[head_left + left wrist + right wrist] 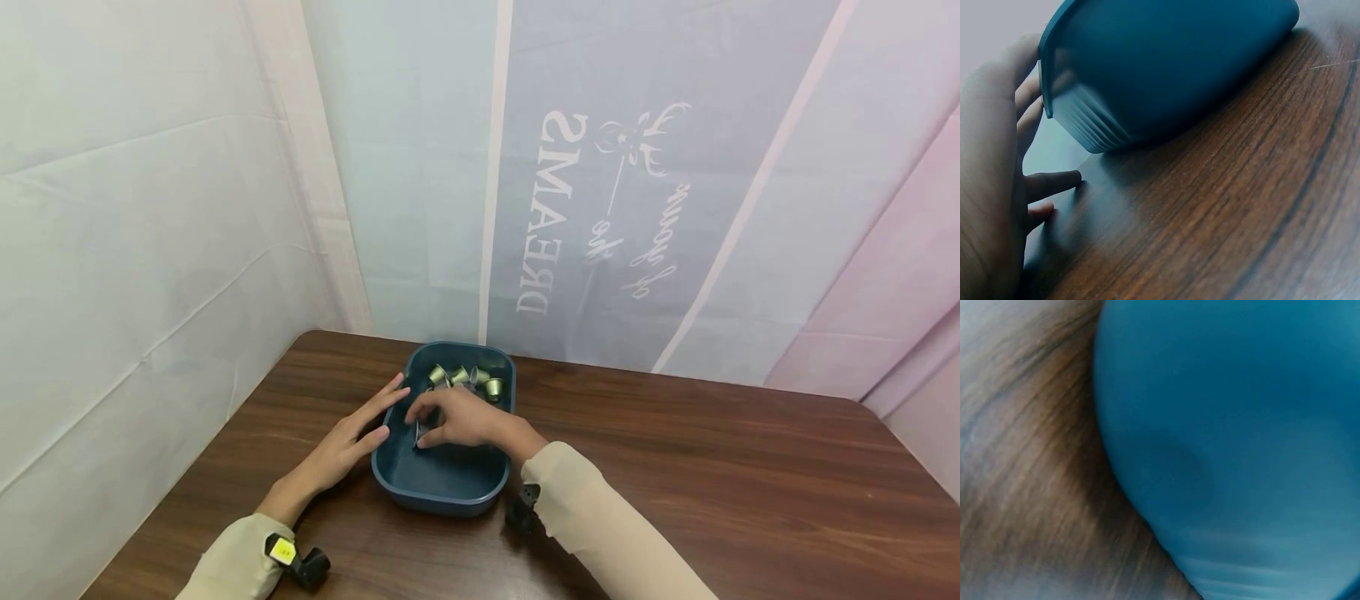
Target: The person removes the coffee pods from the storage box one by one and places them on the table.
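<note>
A blue oblong basin [442, 496] holds several green-gold coffee capsules [493, 388], bunched at its far end. My right hand [461, 419] reaches over the basin's right side. Its curled fingers and thumb pinch a coffee capsule [417, 434] near the left inner wall; only the pale rim shows, the rest being hidden by the hand. My left hand [341, 450] lies along the basin's left side, fingers stretched out and touching the rim. In the left wrist view, two fingers of the left hand [997, 156] extend below the rim beside the outer wall. The right wrist view shows no fingers.
The basin stands on a dark brown wooden table [675, 475], near its back edge. Behind hangs a pale cloth [615, 208] with mirrored lettering, and another white cloth [150, 208] hangs at the left. A small black camera [521, 510] is worn on the right wrist.
</note>
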